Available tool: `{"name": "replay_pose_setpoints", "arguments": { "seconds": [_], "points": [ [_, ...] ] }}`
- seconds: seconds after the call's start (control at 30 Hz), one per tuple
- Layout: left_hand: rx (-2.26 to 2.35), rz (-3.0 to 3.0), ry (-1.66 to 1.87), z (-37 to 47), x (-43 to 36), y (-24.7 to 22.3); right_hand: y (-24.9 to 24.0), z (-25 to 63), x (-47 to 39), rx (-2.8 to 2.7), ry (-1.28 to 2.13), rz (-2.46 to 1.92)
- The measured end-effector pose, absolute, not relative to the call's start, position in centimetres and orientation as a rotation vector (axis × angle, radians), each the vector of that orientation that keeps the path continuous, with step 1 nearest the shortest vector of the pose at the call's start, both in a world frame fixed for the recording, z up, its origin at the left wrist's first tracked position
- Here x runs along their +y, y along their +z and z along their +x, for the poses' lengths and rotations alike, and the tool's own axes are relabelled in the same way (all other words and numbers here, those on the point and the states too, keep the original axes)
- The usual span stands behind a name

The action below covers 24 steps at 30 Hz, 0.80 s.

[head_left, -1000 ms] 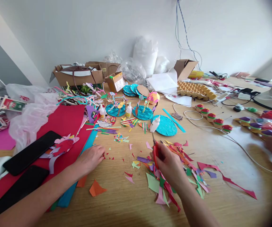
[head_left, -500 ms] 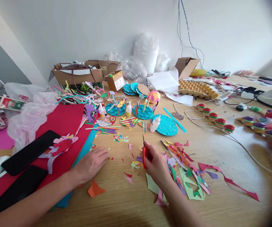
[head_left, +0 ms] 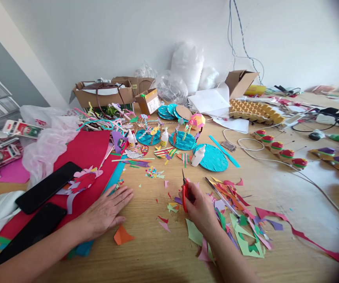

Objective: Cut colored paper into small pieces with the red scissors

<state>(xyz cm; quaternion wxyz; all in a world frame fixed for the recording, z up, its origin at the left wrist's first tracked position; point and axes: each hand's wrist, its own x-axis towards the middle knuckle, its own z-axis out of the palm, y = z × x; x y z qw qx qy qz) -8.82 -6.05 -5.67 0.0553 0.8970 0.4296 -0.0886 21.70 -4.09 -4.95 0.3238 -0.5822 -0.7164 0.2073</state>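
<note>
The right hand [head_left: 200, 206] is closed around one pair of small red-handled scissors [head_left: 184, 192], blades together. The left hand [head_left: 106, 212] lies flat and open on the wooden table [head_left: 145, 251], beside one orange paper scrap [head_left: 122, 236]. Bare wood lies between the hands.

The right hand [head_left: 200, 206] has lifted the small red-handled scissors [head_left: 184, 192] leftward off the heap of coloured paper scraps [head_left: 240, 220]. The left hand [head_left: 107, 210], earlier curled, now apparently lies flat on the wooden table [head_left: 145, 251].

Cardboard boxes [head_left: 104, 91], teal discs [head_left: 212, 157], glue bottles [head_left: 199, 155]; perhaps two phones [head_left: 47, 186] on red paper.
</note>
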Motion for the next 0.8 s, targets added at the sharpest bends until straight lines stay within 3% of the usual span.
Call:
{"name": "replay_pose_setpoints", "arguments": {
  "seconds": [0.2,0.5,0.8],
  "points": [
    [1.403,2.853,-0.215,-11.2,-5.8,-5.5,-5.0,21.8,-3.9,-1.882,0.521,-1.537],
    [1.288,2.788,-0.227,-5.7,-3.8,-5.2,-5.0,22.0,-4.0,-1.884,0.518,-1.547],
    [1.405,2.789,-0.229,-10.4,-4.2,-5.8,-4.8,22.3,-3.9,-1.877,0.496,-1.566]
  ]
}}
